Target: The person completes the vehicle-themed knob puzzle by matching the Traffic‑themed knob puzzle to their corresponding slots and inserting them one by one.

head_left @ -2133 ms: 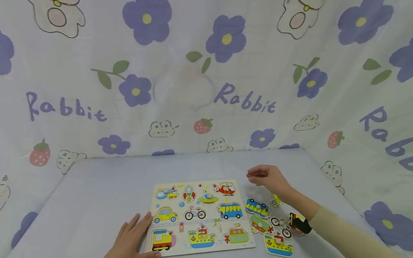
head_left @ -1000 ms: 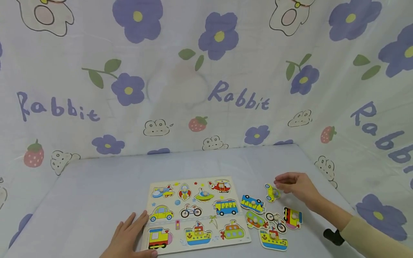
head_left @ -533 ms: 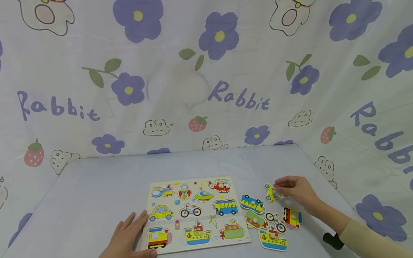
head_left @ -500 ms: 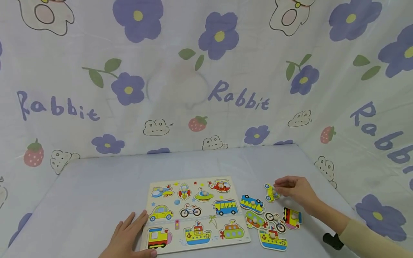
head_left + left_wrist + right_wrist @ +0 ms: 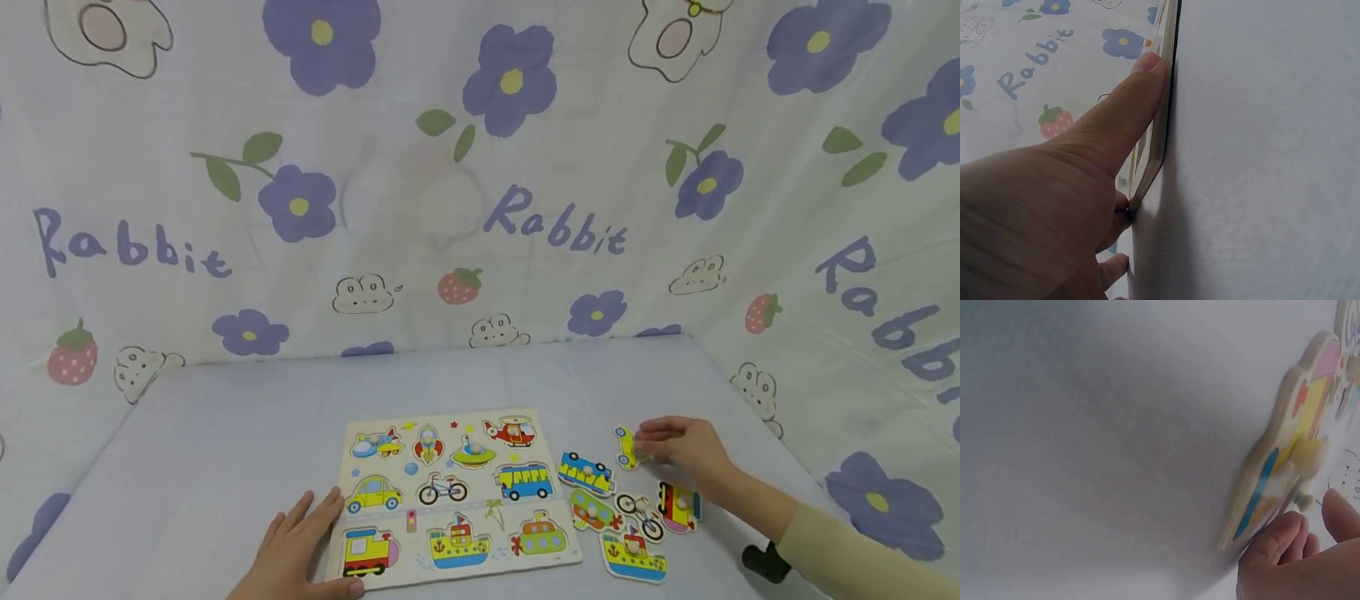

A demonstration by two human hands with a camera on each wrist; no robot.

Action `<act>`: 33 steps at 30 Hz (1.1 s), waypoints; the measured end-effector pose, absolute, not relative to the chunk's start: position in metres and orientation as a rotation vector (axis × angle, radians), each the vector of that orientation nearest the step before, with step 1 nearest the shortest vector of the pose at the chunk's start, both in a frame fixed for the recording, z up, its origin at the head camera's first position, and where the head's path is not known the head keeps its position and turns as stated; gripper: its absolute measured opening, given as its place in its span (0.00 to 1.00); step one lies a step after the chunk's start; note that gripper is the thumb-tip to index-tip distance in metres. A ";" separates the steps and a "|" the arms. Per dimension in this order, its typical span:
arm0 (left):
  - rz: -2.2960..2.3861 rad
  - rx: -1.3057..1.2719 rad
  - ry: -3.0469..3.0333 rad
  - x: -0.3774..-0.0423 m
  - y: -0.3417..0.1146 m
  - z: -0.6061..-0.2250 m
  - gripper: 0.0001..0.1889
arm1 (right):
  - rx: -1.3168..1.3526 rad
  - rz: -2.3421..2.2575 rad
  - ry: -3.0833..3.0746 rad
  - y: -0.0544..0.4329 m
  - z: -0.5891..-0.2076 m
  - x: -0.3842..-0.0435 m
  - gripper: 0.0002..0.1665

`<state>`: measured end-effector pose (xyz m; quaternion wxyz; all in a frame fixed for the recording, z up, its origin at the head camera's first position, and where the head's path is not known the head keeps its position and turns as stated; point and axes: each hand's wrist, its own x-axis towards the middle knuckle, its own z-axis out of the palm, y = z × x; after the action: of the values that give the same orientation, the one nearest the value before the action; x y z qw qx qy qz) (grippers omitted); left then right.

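Observation:
My left hand point(image 5: 288, 550) rests against the left edge of a wooden knob puzzle board point(image 5: 420, 546), its thumb on the near corner. In the left wrist view, the thumb lies along the board's rim point(image 5: 1160, 134). My right hand point(image 5: 686, 450) reaches over the yellow car piece point(image 5: 624, 447), its fingertips covering the knob side. The right wrist view shows the thumb apart from the bent fingers, near a small knob point(image 5: 1304, 502). Close by lies the train piece point(image 5: 678, 506), its knob large in the right wrist view.
Right of the board lie a bus piece point(image 5: 587, 473), a submarine piece point(image 5: 594, 509), a bicycle piece point(image 5: 641, 515) and a ship piece point(image 5: 633, 558). The plane, rocket, saucer and helicopter pieces sit in the board's top row. A black object point(image 5: 765, 563) is under the right forearm.
My right hand has come down from above the board's far right and moved right to the car piece, now covering more of it. The left hand keeps its place at the board.

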<state>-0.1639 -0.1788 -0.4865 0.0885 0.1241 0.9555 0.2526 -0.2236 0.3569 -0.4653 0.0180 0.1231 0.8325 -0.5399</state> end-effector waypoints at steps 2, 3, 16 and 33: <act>0.749 0.386 2.850 -0.163 -0.179 -0.487 0.62 | 0.387 -1.666 2.592 0.355 -0.466 -0.224 0.27; 0.745 0.393 2.854 -0.163 -0.179 -0.487 0.62 | 0.384 -1.661 2.598 0.354 -0.467 -0.223 0.26; 0.725 0.365 2.860 -0.162 -0.177 -0.486 0.62 | 0.386 -1.647 2.659 0.347 -0.469 -0.224 0.23; 0.759 0.368 2.866 -0.163 -0.176 -0.490 0.61 | 0.448 -1.670 2.656 0.347 -0.472 -0.228 0.18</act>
<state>-0.1630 -0.1759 -0.4896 0.0769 0.1229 0.9565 0.2532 -0.2275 0.3474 -0.4720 -0.0138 0.1412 0.8380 -0.5269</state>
